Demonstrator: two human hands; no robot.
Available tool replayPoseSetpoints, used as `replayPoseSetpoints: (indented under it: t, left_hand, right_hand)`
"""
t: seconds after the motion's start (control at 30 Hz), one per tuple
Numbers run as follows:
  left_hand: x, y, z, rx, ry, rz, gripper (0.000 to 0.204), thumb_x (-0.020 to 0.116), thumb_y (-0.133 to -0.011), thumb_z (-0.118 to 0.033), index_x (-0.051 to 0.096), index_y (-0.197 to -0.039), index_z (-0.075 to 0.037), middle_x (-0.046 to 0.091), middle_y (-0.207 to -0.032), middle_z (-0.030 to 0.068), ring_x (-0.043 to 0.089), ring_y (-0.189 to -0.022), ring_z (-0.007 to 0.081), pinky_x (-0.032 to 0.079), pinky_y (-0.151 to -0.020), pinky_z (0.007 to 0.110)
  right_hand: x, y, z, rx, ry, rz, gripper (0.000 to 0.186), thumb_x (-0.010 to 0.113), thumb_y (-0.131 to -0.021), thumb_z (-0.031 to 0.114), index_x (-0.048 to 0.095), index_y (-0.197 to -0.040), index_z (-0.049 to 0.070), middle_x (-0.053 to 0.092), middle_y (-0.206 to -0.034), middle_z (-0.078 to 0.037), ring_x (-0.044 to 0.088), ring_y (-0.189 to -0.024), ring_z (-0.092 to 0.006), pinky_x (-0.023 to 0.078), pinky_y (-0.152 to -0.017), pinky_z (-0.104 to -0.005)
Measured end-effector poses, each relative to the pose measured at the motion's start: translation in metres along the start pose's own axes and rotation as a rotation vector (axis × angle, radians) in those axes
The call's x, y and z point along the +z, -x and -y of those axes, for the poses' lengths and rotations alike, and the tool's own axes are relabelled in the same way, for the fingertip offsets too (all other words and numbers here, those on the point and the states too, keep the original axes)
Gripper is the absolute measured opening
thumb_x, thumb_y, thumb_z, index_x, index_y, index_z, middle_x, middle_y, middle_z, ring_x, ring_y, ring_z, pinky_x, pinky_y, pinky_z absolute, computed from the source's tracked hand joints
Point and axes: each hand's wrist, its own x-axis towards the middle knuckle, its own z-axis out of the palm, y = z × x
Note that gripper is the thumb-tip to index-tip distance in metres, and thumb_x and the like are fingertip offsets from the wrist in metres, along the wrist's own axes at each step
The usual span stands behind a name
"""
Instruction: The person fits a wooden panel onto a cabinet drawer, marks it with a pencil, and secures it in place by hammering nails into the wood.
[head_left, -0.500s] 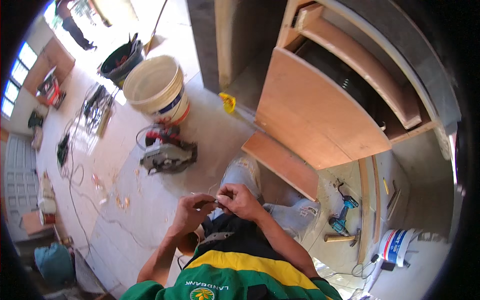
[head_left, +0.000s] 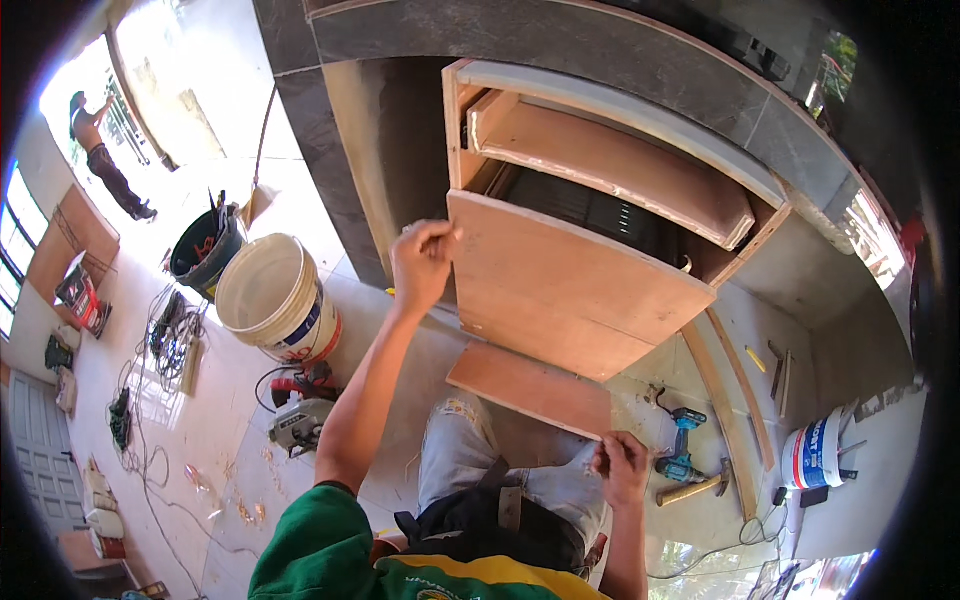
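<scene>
My left hand (head_left: pixel 422 268) is raised at the upper left edge of a large wooden drawer front (head_left: pixel 570 275), fingers curled together; whether they touch the edge or pinch something small is hidden. By my right knee, my right hand (head_left: pixel 622 468) is closed beside the end of a loose reddish board (head_left: pixel 530 385); what it holds, if anything, cannot be made out. The drawer front belongs to a pulled-out drawer in a cabinet, with a narrower drawer (head_left: pixel 610 165) above it. Above both runs a grey tiled counter edge (head_left: pixel 540 45).
A blue drill (head_left: pixel 683 445), a hammer (head_left: pixel 695 488) and wood strips (head_left: pixel 722 420) lie at right near a white bucket (head_left: pixel 815 455). On the left stand a circular saw (head_left: pixel 300 420), a cream bucket (head_left: pixel 275 300), a dark tool bucket (head_left: pixel 205 255) and cables (head_left: pixel 172 330). Another person (head_left: pixel 103 160) stands far left.
My hands, together at my lap before, have parted: the left went up to the drawer front's edge, the right moved right beside the loose board. The view has shifted toward the cabinet.
</scene>
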Motion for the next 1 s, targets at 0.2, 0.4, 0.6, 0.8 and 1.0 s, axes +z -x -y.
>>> replayPoseSetpoints:
  t: [0.2,0.4,0.6,0.8,1.0]
  left_hand:
    - [0.029,-0.05,0.031,0.118,0.042,-0.113,0.009,0.075,-0.082,-0.008,0.071,-0.087,-0.001,0.064,-0.072,0.0073,0.053,-0.06,0.0119,0.043,-0.056,0.026]
    - [0.025,-0.051,0.023,0.022,-0.061,-0.015,0.011,0.075,-0.082,-0.008,0.071,-0.088,0.001,0.064,-0.069,0.0074,0.057,-0.06,0.0102,0.046,-0.057,0.026]
    - [0.012,-0.058,0.026,-0.113,0.2,0.08,0.013,0.077,-0.083,-0.007,0.07,-0.088,0.003,0.066,-0.07,0.0026,0.057,-0.059,0.0057,0.047,-0.054,0.021]
    - [0.016,-0.06,0.022,-0.166,0.181,0.129,0.021,0.078,-0.084,-0.014,0.07,-0.093,0.004,0.068,-0.077,0.0046,0.062,-0.065,0.0082,0.054,-0.059,0.023]
    - [0.009,-0.062,0.028,-0.113,0.179,0.114,0.021,0.079,-0.083,-0.013,0.07,-0.092,0.003,0.066,-0.072,0.0036,0.061,-0.063,0.007,0.055,-0.057,0.022]
  right_hand:
    - [-0.029,0.017,0.002,-0.062,-0.139,-0.152,0.014,0.065,-0.089,0.011,0.063,-0.092,-0.002,0.062,-0.073,-0.01,0.058,-0.057,-0.0167,0.049,-0.052,-0.0289]
    - [-0.033,0.022,0.012,-0.099,-0.104,-0.166,0.014,0.065,-0.089,0.01,0.063,-0.092,-0.004,0.062,-0.073,-0.011,0.057,-0.057,-0.0168,0.049,-0.053,-0.0281]
    - [-0.027,0.014,0.025,-0.177,-0.07,-0.146,0.011,0.062,-0.09,0.007,0.062,-0.092,-0.003,0.062,-0.072,-0.01,0.057,-0.057,-0.0156,0.048,-0.053,-0.0267]
    - [-0.026,0.002,0.053,-0.322,0.042,-0.251,0.014,0.063,-0.091,0.012,0.06,-0.093,-0.002,0.059,-0.071,-0.007,0.052,-0.059,-0.014,0.044,-0.055,-0.026]
    - [-0.02,-0.06,0.108,-0.713,0.422,-0.358,0.011,0.061,-0.091,0.006,0.062,-0.092,-0.006,0.063,-0.071,-0.006,0.058,-0.062,-0.0107,0.048,-0.058,-0.0249]
